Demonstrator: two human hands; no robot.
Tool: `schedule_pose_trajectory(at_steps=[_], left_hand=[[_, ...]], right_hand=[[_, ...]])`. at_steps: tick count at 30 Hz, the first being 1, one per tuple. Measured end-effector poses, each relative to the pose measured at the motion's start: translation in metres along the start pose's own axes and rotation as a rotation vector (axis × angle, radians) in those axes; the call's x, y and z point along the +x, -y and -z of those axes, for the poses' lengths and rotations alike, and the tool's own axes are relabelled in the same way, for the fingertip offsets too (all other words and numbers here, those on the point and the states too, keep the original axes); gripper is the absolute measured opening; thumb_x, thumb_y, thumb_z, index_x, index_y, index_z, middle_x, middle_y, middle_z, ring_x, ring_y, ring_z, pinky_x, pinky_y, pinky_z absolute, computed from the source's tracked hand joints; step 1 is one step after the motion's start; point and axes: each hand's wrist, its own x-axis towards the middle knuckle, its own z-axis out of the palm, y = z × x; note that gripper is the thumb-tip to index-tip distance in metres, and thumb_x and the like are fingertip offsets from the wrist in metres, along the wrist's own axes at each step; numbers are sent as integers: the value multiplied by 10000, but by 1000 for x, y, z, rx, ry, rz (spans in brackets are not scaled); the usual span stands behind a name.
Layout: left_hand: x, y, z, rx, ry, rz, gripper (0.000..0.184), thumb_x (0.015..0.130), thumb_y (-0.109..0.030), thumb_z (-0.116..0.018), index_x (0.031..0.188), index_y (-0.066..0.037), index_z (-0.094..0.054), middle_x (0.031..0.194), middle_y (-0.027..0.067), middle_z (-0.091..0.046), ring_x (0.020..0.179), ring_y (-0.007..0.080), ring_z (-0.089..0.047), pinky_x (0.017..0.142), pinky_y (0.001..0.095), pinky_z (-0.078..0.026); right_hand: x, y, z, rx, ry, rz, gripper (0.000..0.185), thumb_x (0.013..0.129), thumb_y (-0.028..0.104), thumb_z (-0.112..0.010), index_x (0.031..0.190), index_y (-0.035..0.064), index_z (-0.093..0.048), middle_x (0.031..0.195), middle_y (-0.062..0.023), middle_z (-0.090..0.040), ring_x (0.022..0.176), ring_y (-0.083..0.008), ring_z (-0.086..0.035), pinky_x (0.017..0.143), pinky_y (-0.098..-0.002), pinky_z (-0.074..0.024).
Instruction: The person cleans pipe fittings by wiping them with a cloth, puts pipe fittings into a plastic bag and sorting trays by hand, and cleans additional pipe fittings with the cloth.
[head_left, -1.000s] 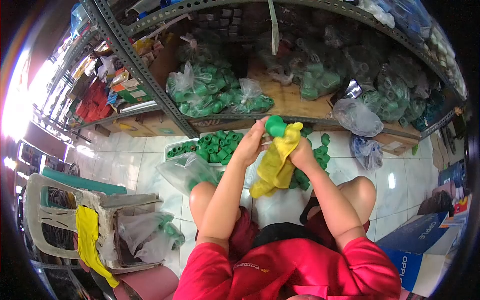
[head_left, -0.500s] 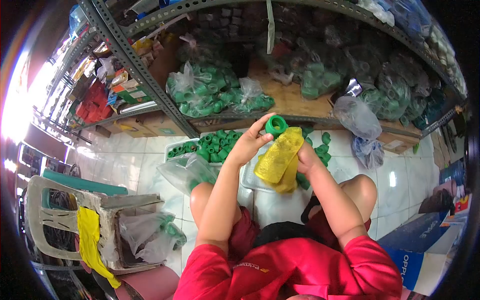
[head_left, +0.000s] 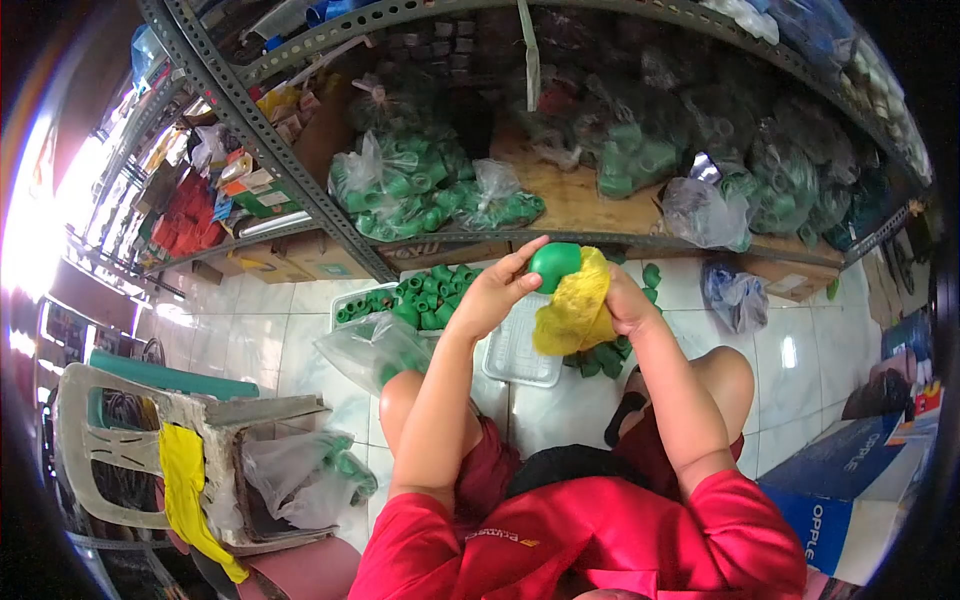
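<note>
Between my hands is a green plastic pipe fitting [head_left: 556,267], its smooth rounded side turned toward me. My left hand [head_left: 494,292] grips its left side with thumb and fingers. In my right hand [head_left: 630,302] is a yellow cloth [head_left: 575,315], pressed against the fitting's right side and hanging below it. Below my hands a clear plastic tray [head_left: 522,352] lies on the tiled floor. Loose green fittings [head_left: 605,358] are to its right, partly hidden by the cloth. More green fittings [head_left: 436,292] fill a white tray to the left.
Bags of green fittings [head_left: 405,180] sit on the metal shelf [head_left: 455,240] ahead. A worn plastic chair [head_left: 120,440] with a yellow cloth [head_left: 190,490] stands at left. A clear bag [head_left: 375,350] lies by my left knee. A blue and white box [head_left: 830,500] is at right.
The fitting has turned so its open end no longer faces me. The yellow cloth has shifted right and bunched against it, uncovering more of the clear tray.
</note>
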Motion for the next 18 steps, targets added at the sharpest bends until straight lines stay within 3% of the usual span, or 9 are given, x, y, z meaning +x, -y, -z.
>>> schedule_pose_trajectory(at_steps=[3,5,6,8,9,11,12,17,18], left_hand=[[3,1,-6,-11,21,-34,500,831,-69,-515,1296,-67,-332,1178,32,-472,1058,111,-436,939,255,-313],[8,7,-16,-105,-159,-155,398,852,-47,-478,1240,-34,-386,1119,58,-500,1014,135,-478,894,264,-375],[9,10,-16,-104,-161,-157,398,852,-47,-478,1240,-34,-386,1119,58,-500,1014,135,-478,894,264,-375],[12,16,-13,-689,-268,-93,317,881,-117,-452,1181,-20,-413,1124,92,-494,1062,212,-480,908,314,-402],[12,18,-7,-688,-269,-95,317,881,-117,-452,1181,-20,-413,1124,92,-494,1062,212,-480,908,314,-402],[10,16,9,-973,-201,-63,305,898,-201,-429,1137,-13,-433,1107,117,-499,1068,265,-482,892,346,-436],[8,13,11,-1045,-191,-64,386,899,-242,-421,1170,29,-380,1154,190,-452,1100,293,-454,892,360,-444],[9,17,18,-1131,-122,-46,368,899,-244,-420,1173,0,-394,1153,162,-464,1064,280,-484,867,347,-456],[10,16,17,-1111,-108,-24,350,900,-242,-420,1182,-35,-406,1131,135,-490,1045,271,-500,863,335,-455]], right_hand=[[-4,0,-7,126,-34,65,257,803,138,-550,1034,27,-536,945,-61,-592,799,-140,-592,693,-283,-499],[7,-14,-2,128,-80,152,241,813,154,-534,1019,30,-540,934,-63,-593,794,-155,-592,703,-301,-496],[13,-19,1,274,-121,201,237,818,163,-525,1015,33,-538,931,-65,-591,803,-166,-588,716,-313,-493],[14,-14,2,449,-225,298,243,829,198,-499,1012,40,-522,932,-78,-579,838,-201,-571,762,-346,-476],[11,-9,2,449,-223,297,243,829,198,-499,1012,40,-522,932,-78,-579,838,-201,-571,762,-346,-476],[6,0,5,429,-183,340,259,833,211,-489,1021,34,-508,951,-91,-570,857,-211,-564,774,-351,-468],[4,3,5,412,-185,339,289,855,238,-453,1047,26,-493,965,-102,-564,886,-223,-553,800,-360,-457],[4,-2,0,194,-169,363,287,852,206,-459,1074,26,-486,960,-94,-565,870,-213,-560,784,-335,-454],[1,-2,-7,-52,-169,383,292,845,179,-471,1088,19,-486,983,-95,-564,880,-210,-560,786,-319,-447]])
